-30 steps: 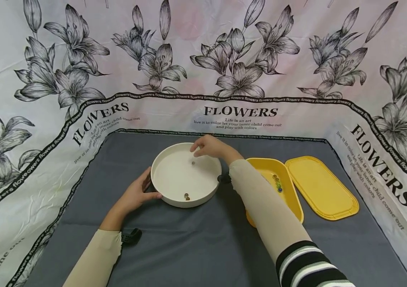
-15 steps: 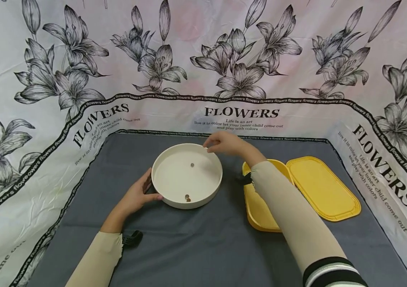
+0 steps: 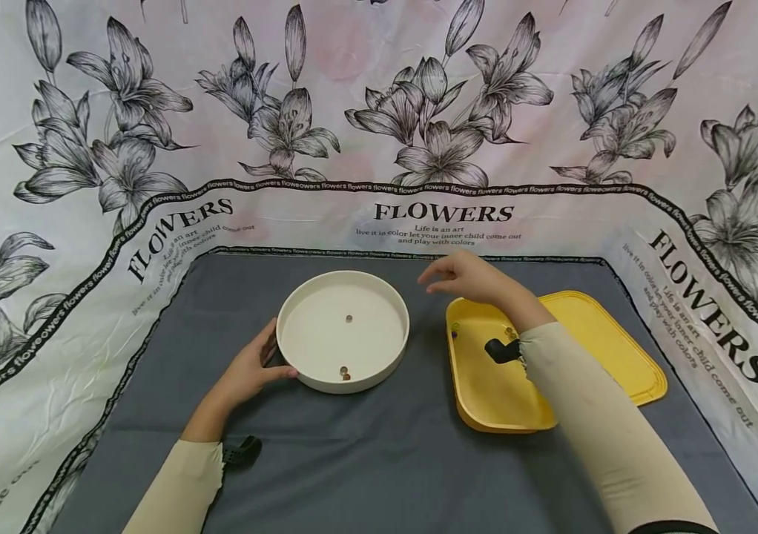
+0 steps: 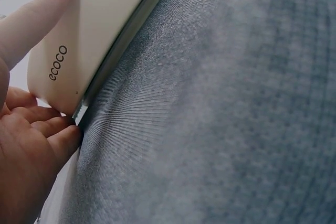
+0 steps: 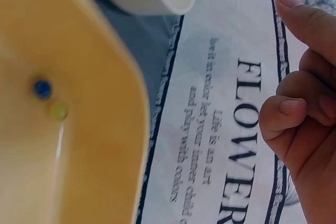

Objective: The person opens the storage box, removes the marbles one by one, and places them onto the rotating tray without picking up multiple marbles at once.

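Only the head view shows beads (image 3: 348,319) inside the white bowl (image 3: 312,345) gripped by the left hand (image 3: 251,368), only the left wrist view its "ecoco" lettering (image 4: 58,62), while the right wrist view best shows the empty, loosely curled right hand (image 5: 310,90) near the yellow box (image 5: 118,150).

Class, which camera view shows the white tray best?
The head view: it shows nearly the whole white tray, inside included. The left wrist view shows part of its side, lettered "ecoco"; the right wrist view, some wall and rim.
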A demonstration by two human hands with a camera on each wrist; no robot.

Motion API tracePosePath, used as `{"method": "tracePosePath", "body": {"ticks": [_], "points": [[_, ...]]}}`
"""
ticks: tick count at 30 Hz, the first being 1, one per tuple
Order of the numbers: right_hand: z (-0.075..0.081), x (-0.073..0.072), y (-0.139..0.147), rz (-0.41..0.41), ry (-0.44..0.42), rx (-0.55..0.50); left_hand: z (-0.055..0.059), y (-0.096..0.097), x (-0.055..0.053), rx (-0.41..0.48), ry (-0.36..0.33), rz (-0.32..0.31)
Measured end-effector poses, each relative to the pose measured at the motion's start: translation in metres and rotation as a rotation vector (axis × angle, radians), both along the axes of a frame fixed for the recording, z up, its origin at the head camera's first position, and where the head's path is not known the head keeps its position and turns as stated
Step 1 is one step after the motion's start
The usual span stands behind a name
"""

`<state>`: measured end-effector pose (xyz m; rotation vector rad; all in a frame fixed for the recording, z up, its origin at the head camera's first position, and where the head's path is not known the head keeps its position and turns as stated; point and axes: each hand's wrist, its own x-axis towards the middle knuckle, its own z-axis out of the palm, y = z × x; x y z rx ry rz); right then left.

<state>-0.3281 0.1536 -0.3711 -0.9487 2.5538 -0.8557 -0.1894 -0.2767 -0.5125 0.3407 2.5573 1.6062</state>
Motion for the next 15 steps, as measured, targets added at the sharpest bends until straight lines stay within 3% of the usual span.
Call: {"method": "tracePosePath", "body": {"ticks": [15], "points": [[-0.025,0.023,0.040,-0.069,-0.056,0.015,-0.002,-0.007,0.002,0.005,0.040,-0.040]]}}
